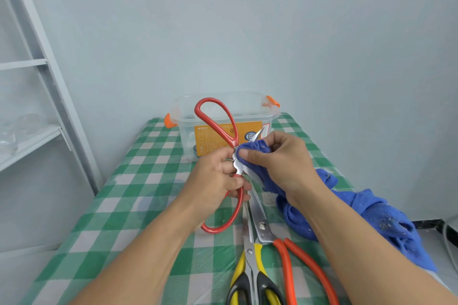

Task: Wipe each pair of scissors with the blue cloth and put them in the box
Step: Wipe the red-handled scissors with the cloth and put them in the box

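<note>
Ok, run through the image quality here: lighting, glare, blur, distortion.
Head view: light is soft and even, shadows faint; wide-angle distortion tilts the shelf frame and splays the table; a bright glint on the blade tip of the red-handled scissors beside the blue cloth; left hand and right hand slightly soft; the box hazes its contents.

Bright, even, soft light with faint shadows; wide-angle bending at the frame edges; slightly soft focus overall, no strong glare.
</note>
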A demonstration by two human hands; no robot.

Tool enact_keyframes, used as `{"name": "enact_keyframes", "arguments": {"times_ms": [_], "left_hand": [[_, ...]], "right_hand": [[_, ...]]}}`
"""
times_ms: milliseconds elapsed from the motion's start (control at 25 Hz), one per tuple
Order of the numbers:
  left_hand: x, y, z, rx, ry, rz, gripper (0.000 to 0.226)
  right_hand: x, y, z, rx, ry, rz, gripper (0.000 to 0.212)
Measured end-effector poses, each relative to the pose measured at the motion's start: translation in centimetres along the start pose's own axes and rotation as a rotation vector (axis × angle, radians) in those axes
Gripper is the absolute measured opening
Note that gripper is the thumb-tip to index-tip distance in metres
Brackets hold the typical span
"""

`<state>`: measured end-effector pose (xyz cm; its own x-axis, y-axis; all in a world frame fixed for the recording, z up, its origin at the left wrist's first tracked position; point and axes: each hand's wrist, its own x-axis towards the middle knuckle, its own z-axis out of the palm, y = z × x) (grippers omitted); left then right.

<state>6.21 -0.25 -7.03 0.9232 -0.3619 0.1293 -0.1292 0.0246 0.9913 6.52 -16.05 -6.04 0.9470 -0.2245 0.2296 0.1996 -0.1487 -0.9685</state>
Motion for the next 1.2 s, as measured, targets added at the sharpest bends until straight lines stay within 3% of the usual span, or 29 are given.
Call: {"name": "enact_keyframes", "arguments": {"times_ms": [280, 440, 600, 720, 960, 1200], "left_hand": [[-0.3, 0.3, 0.4, -0.01, -0.044, -0.038, 0.037], [0.1, 0.2, -0.2, -0.046, 0.002, -0.02, 0.04], [0.1, 0.1, -0.1, -0.055, 0.007, -0.008, 0.043], [0.2, 0.0, -0.3, -0.009, -0.005, 0.03, 0.042], [0.1, 0.0, 0.7, 0.082, -0.07, 0.002, 0.041], [0.2, -0.2, 0.0, -0.042, 0.021, 0.035, 0.039]], "right_hand": [[1.5, 0.4, -1.2, 0.162, 0.321, -0.046, 0.035], [0.5, -0.5, -1.4, 0.226, 0.197, -0.077, 0.024], [-0.4, -0.2, -0.1, -0.029, -0.038, -0.031, 0.028], [0.0, -0.2, -0.2, 0.047, 0.013, 0.053, 0.03], [2.1, 0.3, -2.7, 0.384, 0.331, 0.05, 0.025], [1.6, 0.2, -3.1, 0.378, 0.253, 0.012, 0.022]]}}
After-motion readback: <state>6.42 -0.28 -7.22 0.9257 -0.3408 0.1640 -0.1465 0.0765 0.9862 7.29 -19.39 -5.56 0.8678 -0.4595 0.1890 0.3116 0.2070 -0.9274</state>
